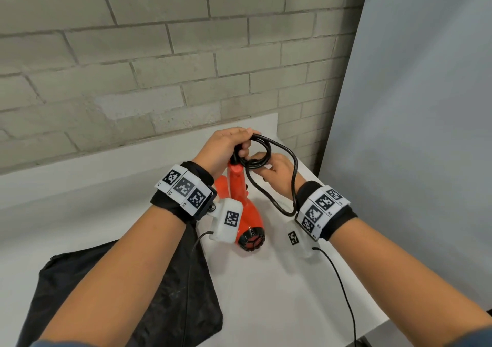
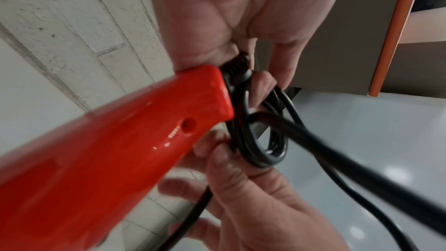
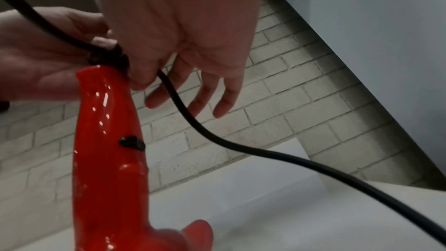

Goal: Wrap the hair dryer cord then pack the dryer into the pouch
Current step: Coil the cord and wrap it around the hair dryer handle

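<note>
The red hair dryer (image 1: 241,196) is held handle-up over the white table (image 1: 266,293), its barrel end toward me. My left hand (image 1: 241,147) grips several small coils of the black cord (image 1: 259,152) at the top of the handle (image 2: 120,150). Beside it my right hand (image 1: 266,169) pinches the coils between thumb and forefinger (image 3: 140,81), its other fingers spread loose. A long slack loop of cord (image 1: 291,187) hangs down over my right wrist. The black pouch (image 1: 133,280) lies flat on the table under my left forearm.
A grey brick wall (image 1: 159,67) stands close behind the table. A pale panel (image 1: 412,107) leans at the right, beyond the table's right edge. Thin black camera cables (image 1: 343,293) trail from both wrists.
</note>
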Action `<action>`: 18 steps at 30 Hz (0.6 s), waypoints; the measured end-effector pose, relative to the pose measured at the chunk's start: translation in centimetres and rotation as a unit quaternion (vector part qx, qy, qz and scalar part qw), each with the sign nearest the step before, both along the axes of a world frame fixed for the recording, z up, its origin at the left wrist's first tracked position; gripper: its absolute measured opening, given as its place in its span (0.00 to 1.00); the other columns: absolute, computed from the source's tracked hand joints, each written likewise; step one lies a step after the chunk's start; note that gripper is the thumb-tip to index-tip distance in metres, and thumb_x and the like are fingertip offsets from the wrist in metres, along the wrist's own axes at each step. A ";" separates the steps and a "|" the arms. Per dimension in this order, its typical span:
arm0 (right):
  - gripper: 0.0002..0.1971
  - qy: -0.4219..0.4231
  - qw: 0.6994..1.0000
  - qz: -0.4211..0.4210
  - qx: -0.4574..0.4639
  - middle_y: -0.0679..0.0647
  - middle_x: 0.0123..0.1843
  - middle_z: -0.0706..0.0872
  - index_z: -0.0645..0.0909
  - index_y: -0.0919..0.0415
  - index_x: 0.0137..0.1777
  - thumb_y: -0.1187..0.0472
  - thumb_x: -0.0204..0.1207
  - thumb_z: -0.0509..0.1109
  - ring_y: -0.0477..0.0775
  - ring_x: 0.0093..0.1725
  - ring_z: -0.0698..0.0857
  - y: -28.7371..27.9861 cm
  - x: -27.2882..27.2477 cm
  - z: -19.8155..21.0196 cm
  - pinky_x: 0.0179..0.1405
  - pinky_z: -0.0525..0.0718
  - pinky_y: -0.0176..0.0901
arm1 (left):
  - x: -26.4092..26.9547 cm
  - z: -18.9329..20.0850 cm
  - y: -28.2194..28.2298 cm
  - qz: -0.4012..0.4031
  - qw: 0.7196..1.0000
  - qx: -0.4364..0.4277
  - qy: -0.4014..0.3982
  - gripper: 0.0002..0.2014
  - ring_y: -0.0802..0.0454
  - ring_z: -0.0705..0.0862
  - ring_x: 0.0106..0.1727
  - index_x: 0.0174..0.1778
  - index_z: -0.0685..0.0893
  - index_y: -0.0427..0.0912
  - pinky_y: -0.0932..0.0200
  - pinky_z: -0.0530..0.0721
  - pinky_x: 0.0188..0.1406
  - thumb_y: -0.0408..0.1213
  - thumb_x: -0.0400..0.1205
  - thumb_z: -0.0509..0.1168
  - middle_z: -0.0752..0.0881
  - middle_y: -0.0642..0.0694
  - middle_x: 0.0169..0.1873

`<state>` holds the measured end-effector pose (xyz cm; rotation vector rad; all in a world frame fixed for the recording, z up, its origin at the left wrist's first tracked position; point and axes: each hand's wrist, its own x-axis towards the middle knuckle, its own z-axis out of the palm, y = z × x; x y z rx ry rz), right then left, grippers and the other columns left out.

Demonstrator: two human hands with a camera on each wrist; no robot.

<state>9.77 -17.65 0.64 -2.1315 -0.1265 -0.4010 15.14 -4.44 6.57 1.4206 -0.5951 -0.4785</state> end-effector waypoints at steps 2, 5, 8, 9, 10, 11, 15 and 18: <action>0.08 0.002 0.998 -0.052 0.019 0.56 0.37 0.86 0.84 0.72 0.45 0.70 0.77 0.63 0.36 0.31 0.80 -0.3 0.2 -0.7 0.33 0.73 0.20 | 0.1 -0.2 0.3 0.006 1.000 -0.021 0.015 0.10 0.61 0.69 0.18 0.44 0.83 0.36 0.67 0.78 0.24 0.32 0.83 0.56 0.74 0.55 0.18; 0.08 0.088 0.988 -0.124 0.041 0.60 0.38 0.84 0.84 0.66 0.46 0.68 0.78 0.62 0.36 0.25 0.78 -2.1 0.6 -2.2 0.26 0.72 0.18 | 0.5 -0.5 1.0 0.021 0.997 -0.053 0.042 0.11 0.62 0.67 0.16 0.38 0.80 0.38 0.67 0.76 0.21 0.31 0.83 0.54 0.73 0.55 0.16; 0.10 0.257 0.953 -0.157 -0.013 0.57 0.42 0.85 0.85 0.68 0.52 0.65 0.78 0.63 0.41 0.30 0.79 -4.5 0.2 -4.1 0.28 0.74 0.25 | 1.0 -0.7 1.8 0.020 0.997 -0.065 0.048 0.11 0.62 0.66 0.16 0.38 0.76 0.38 0.67 0.74 0.22 0.32 0.84 0.53 0.72 0.56 0.16; 0.11 0.289 0.944 -0.159 -0.029 0.58 0.44 0.85 0.84 0.67 0.54 0.66 0.79 0.62 0.48 0.36 0.81 -4.8 0.0 -4.5 0.33 0.76 0.29 | 1.1 -0.7 1.9 0.018 0.997 -0.066 0.043 0.10 0.62 0.66 0.16 0.39 0.76 0.38 0.68 0.74 0.22 0.32 0.84 0.53 0.72 0.56 0.16; 0.12 0.300 0.939 -0.160 -0.056 0.60 0.49 0.86 0.83 0.66 0.57 0.66 0.79 0.61 0.55 0.44 0.84 -4.8 -0.2 -4.8 0.39 0.78 0.34 | 1.1 -0.7 2.0 0.015 0.997 -0.064 0.035 0.10 0.62 0.66 0.17 0.39 0.76 0.38 0.68 0.74 0.23 0.32 0.84 0.53 0.72 0.56 0.16; 0.14 0.287 0.941 -0.156 -0.092 0.61 0.56 0.85 0.80 0.62 0.61 0.66 0.79 0.60 0.59 0.53 0.83 -4.6 -0.3 -4.8 0.49 0.79 0.39 | 1.1 -0.8 1.9 0.013 0.998 -0.062 0.024 0.10 0.62 0.67 0.17 0.39 0.76 0.38 0.67 0.74 0.25 0.32 0.84 0.52 0.73 0.57 0.17; 0.26 0.104 0.991 -0.045 -0.076 0.54 0.75 0.73 0.65 0.54 0.76 0.65 0.78 0.64 0.53 0.73 0.71 -2.1 -0.7 -2.1 0.76 0.67 0.41 | 1.2 -1.1 1.4 0.007 0.998 -0.052 -0.017 0.10 0.64 0.67 0.20 0.43 0.77 0.38 0.66 0.73 0.30 0.34 0.85 0.52 0.73 0.58 0.18; 0.22 0.007 1.000 0.019 -0.015 0.45 0.66 0.76 0.72 0.59 0.72 0.69 0.77 0.65 0.36 0.63 0.74 -0.3 -0.3 0.1 0.59 0.67 0.13 | 1.1 -1.1 1.0 0.007 0.998 -0.052 -0.023 0.11 0.64 0.68 0.21 0.51 0.81 0.42 0.66 0.72 0.31 0.34 0.85 0.52 0.71 0.59 0.20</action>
